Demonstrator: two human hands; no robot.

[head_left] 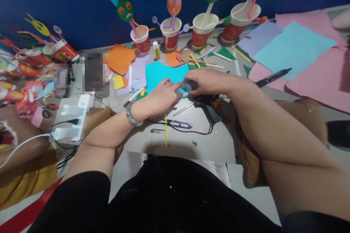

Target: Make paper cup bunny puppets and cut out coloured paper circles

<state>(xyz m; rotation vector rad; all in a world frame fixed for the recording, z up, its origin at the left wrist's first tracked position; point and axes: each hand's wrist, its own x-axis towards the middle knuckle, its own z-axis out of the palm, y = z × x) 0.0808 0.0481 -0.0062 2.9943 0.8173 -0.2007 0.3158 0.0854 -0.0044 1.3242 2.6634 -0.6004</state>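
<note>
Between my two hands is a roll of clear tape (185, 90), over the front edge of a bright blue paper sheet (164, 72). My left hand (163, 96) has its fingertips closed at the roll's left side. My right hand (203, 81) grips the roll's right side, thumb and fingers bent around it. Just below them lie a grey stick (183, 109), purple-handled thread snips (179, 123) and a thin yellow stick (166, 133). A dark corded tool (210, 111), probably a glue gun, is partly hidden under my right forearm.
Red-and-white paper cups (171, 36) with paper-faced figures line the blue wall. A glue stick (156, 50) stands before them. Orange paper (121, 58), pink paper (322, 76) and a black pen (274, 77) lie around. A power strip (83, 116) with cables sits left, near another person's arm (24, 134).
</note>
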